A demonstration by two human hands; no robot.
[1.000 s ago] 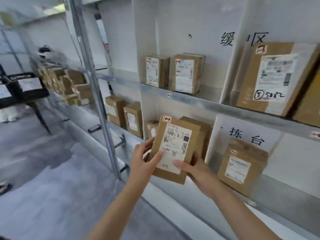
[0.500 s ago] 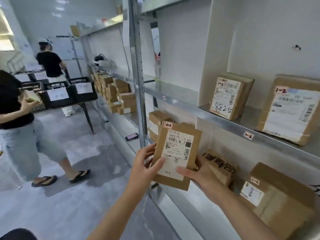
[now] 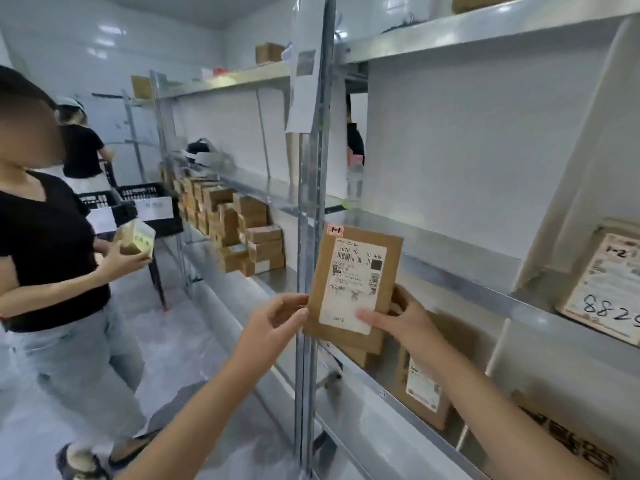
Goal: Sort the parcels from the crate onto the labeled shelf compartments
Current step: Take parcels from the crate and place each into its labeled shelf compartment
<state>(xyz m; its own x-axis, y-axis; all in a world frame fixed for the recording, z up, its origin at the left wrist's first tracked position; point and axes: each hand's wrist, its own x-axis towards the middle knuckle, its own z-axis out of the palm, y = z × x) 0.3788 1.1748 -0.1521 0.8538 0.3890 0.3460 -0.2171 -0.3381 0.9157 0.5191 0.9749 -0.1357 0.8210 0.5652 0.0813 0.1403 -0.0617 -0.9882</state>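
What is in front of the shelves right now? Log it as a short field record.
held item: brown parcel, upright, white shipping label facing the camera, small tag reading 1-1 at its top left corner
left hand: grip on the parcel's lower left edge
right hand: grip on its lower right, thumb on the label
compartment behind parcel: bare steel shelf
neighbour compartment: parcel marked 1-2

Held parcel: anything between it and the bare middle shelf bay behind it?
Nothing visible blocks it. The parcel, pinched by the left hand and right hand, sits in front of the bare shelf bay. The upright post stands just left of the parcel, at the bay's left edge, not across its opening.
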